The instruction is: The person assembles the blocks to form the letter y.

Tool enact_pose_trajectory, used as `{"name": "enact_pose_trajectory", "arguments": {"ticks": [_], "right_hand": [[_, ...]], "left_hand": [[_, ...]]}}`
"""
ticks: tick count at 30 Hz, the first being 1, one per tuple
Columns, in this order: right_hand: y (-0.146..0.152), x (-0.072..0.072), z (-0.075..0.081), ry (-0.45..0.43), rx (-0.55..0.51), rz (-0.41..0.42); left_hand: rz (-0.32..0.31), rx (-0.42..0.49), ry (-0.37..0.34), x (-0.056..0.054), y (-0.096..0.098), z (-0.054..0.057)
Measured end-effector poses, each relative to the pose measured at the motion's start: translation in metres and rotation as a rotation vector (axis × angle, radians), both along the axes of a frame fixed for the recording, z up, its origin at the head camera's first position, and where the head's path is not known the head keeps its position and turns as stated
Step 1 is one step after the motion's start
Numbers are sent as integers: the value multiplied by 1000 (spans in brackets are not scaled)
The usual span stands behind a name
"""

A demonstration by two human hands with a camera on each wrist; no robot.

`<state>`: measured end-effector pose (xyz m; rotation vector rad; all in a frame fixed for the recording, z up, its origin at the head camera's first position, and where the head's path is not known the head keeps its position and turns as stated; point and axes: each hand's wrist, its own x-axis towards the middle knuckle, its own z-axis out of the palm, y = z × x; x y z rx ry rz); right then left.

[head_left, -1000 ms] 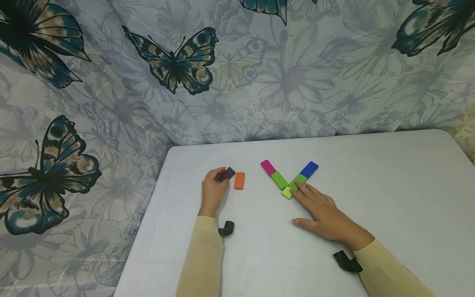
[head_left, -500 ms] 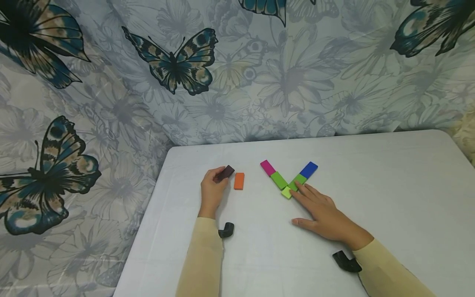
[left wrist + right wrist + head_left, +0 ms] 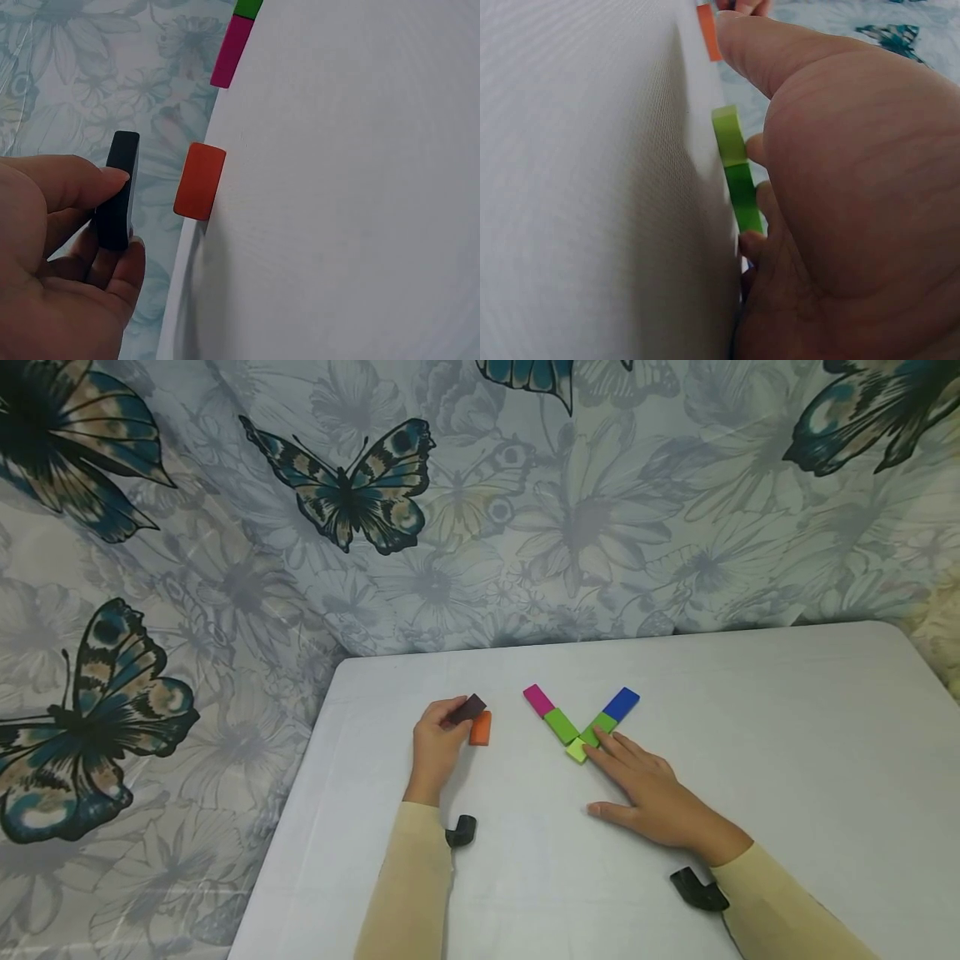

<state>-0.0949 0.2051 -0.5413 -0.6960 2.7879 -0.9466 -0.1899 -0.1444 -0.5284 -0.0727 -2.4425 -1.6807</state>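
Observation:
Between thumb and fingers my left hand (image 3: 438, 739) pinches a dark brown block (image 3: 468, 709), which overlaps the top of an orange block (image 3: 481, 729) in the head view. The left wrist view shows the dark block (image 3: 117, 191) raised, apart from the orange one (image 3: 200, 181). My right hand (image 3: 651, 789) lies spread with straight fingers, fingertips at a light green block (image 3: 576, 750) and a green block (image 3: 600, 728). Beyond that green block is a blue block (image 3: 622, 702). Another green block (image 3: 561, 726) and a magenta block (image 3: 538, 700) make the V's left arm.
The blocks lie on a white-covered table (image 3: 787, 760). Behind it and to the left hangs a butterfly-patterned cloth (image 3: 585, 527). Black curved pieces (image 3: 699, 889) sit at both wrists.
My left hand has lifted the dark brown block and moved it slightly right, toward the orange block. The right hand keeps its place by the green blocks.

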Motion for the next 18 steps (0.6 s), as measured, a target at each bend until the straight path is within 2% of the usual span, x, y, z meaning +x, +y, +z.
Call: {"name": "enact_pose_trajectory", "arguments": {"ticks": [6,18], "right_hand": [[0,1,2,-1,-13,2],[-1,2,4,5,-14,-1]], "left_hand": [[-28,-7,4,5,10,6],[-146,-84,34,21,33,13]]}}
